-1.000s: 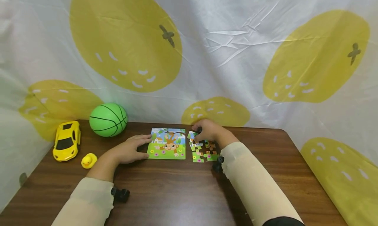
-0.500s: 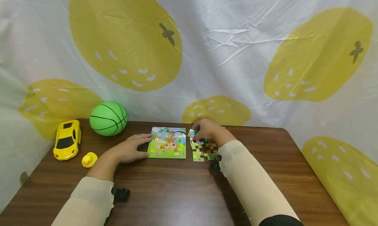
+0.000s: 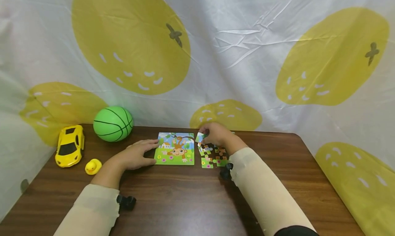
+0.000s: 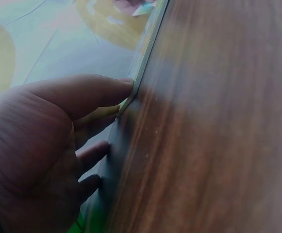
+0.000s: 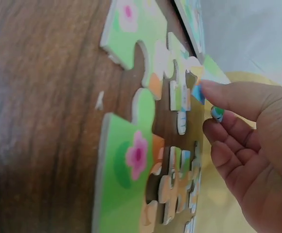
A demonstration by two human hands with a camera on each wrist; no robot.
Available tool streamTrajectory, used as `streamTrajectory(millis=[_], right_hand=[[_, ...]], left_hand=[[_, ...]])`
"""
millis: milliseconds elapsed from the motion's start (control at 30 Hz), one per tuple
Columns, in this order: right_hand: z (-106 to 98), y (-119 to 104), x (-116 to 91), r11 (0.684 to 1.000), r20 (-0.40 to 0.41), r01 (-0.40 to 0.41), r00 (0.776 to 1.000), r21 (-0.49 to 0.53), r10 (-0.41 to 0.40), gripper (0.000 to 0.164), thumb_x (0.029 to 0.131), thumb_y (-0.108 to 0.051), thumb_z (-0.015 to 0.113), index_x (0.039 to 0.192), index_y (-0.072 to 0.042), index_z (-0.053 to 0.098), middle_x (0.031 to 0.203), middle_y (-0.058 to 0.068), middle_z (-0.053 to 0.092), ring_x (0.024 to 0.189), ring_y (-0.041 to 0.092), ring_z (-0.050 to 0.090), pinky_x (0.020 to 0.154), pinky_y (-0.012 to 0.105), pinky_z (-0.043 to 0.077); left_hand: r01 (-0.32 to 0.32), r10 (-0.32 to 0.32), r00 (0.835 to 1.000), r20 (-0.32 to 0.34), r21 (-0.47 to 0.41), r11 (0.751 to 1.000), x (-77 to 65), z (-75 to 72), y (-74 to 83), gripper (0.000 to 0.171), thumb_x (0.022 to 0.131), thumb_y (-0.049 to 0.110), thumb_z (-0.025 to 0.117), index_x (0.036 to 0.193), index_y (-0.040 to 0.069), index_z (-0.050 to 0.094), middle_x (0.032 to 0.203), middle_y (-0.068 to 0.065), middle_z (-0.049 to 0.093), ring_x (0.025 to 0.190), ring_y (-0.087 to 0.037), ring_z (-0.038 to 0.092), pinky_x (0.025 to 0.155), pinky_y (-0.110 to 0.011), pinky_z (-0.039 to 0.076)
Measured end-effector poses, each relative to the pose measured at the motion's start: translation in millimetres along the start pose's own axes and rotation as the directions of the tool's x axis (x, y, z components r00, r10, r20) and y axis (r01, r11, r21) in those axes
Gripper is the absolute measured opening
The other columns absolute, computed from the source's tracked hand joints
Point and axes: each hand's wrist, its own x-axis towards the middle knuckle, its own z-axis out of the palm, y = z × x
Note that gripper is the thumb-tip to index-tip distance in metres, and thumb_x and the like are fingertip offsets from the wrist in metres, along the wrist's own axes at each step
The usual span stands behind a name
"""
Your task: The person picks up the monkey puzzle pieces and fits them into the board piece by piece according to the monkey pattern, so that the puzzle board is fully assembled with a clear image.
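Note:
In the head view a square picture board (image 3: 174, 160) showing a cartoon monkey lies flat on the brown table. My left hand (image 3: 135, 156) steadies its left side, fingers spread and thumb tip at the near left corner. The thumb (image 4: 95, 94) meets the board's thin edge in the left wrist view. To the board's right lie several loosely joined jigsaw pieces (image 3: 207, 163) with the same kind of print. My right hand (image 3: 216, 134) is at their far left corner and pinches a blue-green jigsaw piece (image 3: 199, 137) between thumb and fingers. The palm and wrist hide part of the group.
Left of the left hand are a small yellow duck (image 3: 93, 166), a yellow toy car (image 3: 70, 146) and a green ball (image 3: 113, 124) with black lines. A white curtain (image 3: 228, 68) with yellow fruit prints hangs along the table's (image 3: 172, 201) back edge.
My right fingers have shifted slightly away from me at the far left corner of the jigsaw group. The left hand and the board stay in place.

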Motion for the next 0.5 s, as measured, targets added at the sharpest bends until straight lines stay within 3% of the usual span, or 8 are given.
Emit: streamTrajectory(millis=[167,400,500], right_hand=[[-2.6,-5.3,1.1,0.997,-0.031,0.035,0.999,0.071,-0.033,0.025,0.106,-0.02,0.067,0.128,-0.013,0.076,0.121,0.006,0.076,0.11,0.022,0.069,0.098,0.042,0.057],[6.2,-38.1,5.2,0.968,-0.025,0.084,0.996,0.237,-0.08,0.027,0.106,-0.022,0.067,0.131,-0.015,0.077,0.111,0.005,0.08,0.093,0.018,0.074,0.076,0.031,0.057],[16.3,-53.2,11.8,0.95,-0.001,0.093,0.995,0.299,-0.097,0.028,0.107,-0.022,0.066,0.132,-0.015,0.076,0.111,0.004,0.079,0.092,0.017,0.072,0.076,0.03,0.057]], left_hand=[[0.01,-0.01,1.0,0.001,0.016,1.0,-0.2,0.5,0.2,0.074,0.099,0.044,0.073,0.162,0.012,0.049,0.174,-0.011,0.038,0.161,-0.048,0.03,0.123,-0.078,0.026],[0.018,-0.018,1.0,0.005,0.016,1.0,-1.6,-0.9,0.1,0.075,0.099,0.045,0.072,0.162,0.013,0.049,0.174,-0.011,0.038,0.161,-0.048,0.03,0.121,-0.081,0.025],[0.014,-0.014,1.0,0.003,0.011,1.0,-1.0,-1.7,0.6,0.074,0.099,0.045,0.072,0.162,0.013,0.049,0.174,-0.011,0.038,0.161,-0.048,0.03,0.121,-0.081,0.025]])
